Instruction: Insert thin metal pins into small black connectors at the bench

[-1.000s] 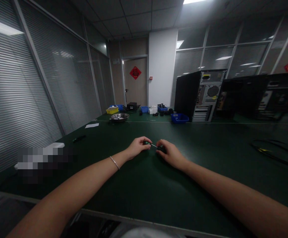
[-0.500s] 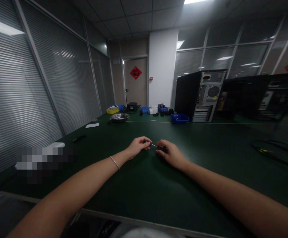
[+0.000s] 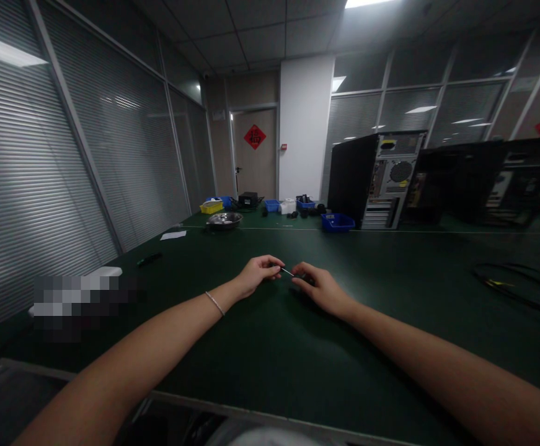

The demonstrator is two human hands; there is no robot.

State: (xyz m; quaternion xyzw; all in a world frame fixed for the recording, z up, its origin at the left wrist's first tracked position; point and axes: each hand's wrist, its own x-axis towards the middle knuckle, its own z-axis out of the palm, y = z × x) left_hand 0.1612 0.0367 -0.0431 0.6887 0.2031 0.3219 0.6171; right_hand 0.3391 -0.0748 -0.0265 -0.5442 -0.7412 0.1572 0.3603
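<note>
Over the middle of the green table, my left hand (image 3: 256,274) pinches a small dark piece from which a thin metal rod (image 3: 287,271) runs toward the right. My right hand (image 3: 320,286) faces it, thumb and fingers curled close together at the rod's other end. Between those right fingers is a dark patch, mostly hidden, whose kind I cannot make out. The rod slants slightly down from left to right. Both hands stay low over the tabletop, a short gap apart.
A green tool (image 3: 149,259) and white paper (image 3: 173,235) lie on the left. Toward the back stand a metal bowl (image 3: 224,220), a blue bin (image 3: 337,222) and a computer tower (image 3: 374,179). Black cables (image 3: 525,282) lie on the right. The table's front edge (image 3: 204,402) runs below my arms.
The fingers of my right hand have shifted slightly, and the dark piece in them shows less than before. My left hand keeps its place.
</note>
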